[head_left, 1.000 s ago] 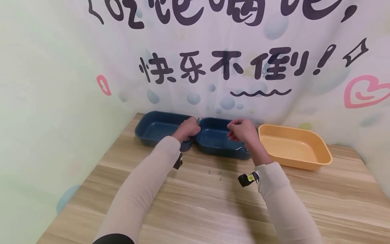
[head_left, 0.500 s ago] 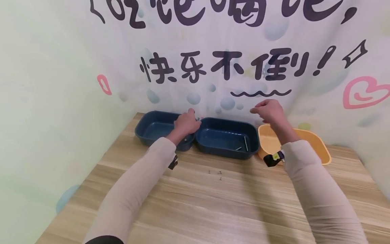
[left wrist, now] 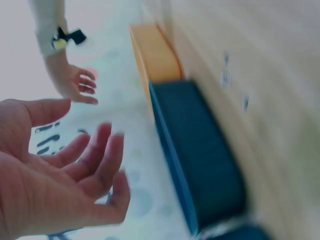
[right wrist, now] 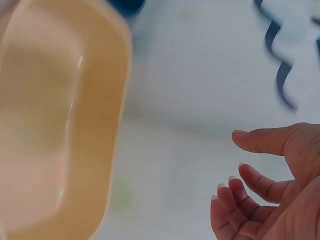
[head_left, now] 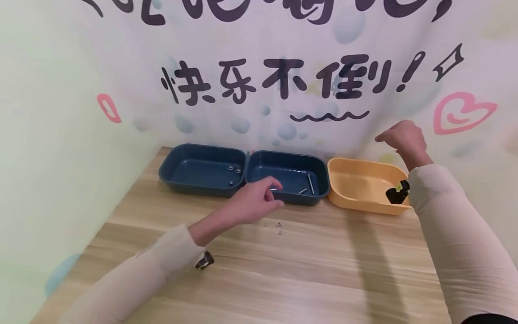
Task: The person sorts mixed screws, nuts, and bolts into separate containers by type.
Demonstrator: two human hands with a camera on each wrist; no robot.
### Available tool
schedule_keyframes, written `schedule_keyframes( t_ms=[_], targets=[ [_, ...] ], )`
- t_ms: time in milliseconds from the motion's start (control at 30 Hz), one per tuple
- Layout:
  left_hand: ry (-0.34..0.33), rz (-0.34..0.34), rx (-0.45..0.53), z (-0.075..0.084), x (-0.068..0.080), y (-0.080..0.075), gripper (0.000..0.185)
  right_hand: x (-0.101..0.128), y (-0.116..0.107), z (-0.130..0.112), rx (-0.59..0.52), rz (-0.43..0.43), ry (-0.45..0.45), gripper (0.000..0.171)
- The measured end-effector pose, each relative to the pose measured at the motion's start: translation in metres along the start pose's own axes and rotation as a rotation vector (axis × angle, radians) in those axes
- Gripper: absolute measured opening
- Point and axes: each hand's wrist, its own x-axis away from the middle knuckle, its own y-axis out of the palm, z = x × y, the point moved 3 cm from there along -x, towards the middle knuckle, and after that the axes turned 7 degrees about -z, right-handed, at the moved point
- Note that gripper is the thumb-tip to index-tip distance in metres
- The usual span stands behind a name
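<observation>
We see our left hand (head_left: 252, 204) empty, fingers loose, before the middle blue tray (head_left: 288, 198). Our right hand (head_left: 402, 138) hangs empty, fingers relaxed, above the orange tray (head_left: 360, 202)

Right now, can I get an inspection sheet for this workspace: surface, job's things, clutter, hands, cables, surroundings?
Surface: wooden table, pale grain.
Job's things: left blue tray holds small metal nuts; middle blue tray holds a bolt and smaller pieces; orange tray looks empty.
Clutter: tiny dark bits on the table before the middle tray.
Hands: left hand low in front of the middle tray, holding nothing; right hand raised beyond the orange tray, holding nothing.
Cables: nothing seen.
Surroundings: printed backdrop with dark lettering and a pink heart behind the trays.
</observation>
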Motion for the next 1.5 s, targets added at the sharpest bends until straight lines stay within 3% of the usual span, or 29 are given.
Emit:
schedule_keyframes(
  t_ms=[100,300,500,667,833,1000,1200,1500],
  targets=[
    [-0.016,-0.123,0.173,-0.004,0.005,0.013,0.038,0.000,-0.011,0.022,0.063,0.024,0.070,0.054],
    [-0.007,-0.241,0.379,-0.020,0.008,0.028,0.034,0.000,-0.016,0.061,0.139,0.032,0.131,0.052],
    [-0.058,-0.293,0.567,-0.035,0.003,0.038,0.034,-0.001,-0.009,0.096,0.102,-0.017,0.185,0.055],
    [-0.169,-0.267,0.697,-0.065,0.002,0.044,0.037,-0.009,0.012,0.107,0.089,-0.076,0.188,0.051],
    [-0.276,-0.240,0.755,-0.092,-0.007,0.047,0.041,-0.012,0.022,0.113,0.089,-0.098,0.188,0.038],
    [-0.316,-0.254,0.804,-0.107,-0.017,0.050,0.044,-0.010,0.021,0.118,0.087,-0.127,0.203,0.044],
    [-0.340,-0.304,0.819,-0.111,-0.028,0.055,0.042,-0.006,0.014,0.129,0.080,-0.135,0.193,0.041],
    [-0.369,-0.299,0.670,-0.110,-0.027,0.060,0.034,-0.018,0.023,0.141,-0.058,-0.150,0.242,0.036]
  ],
)
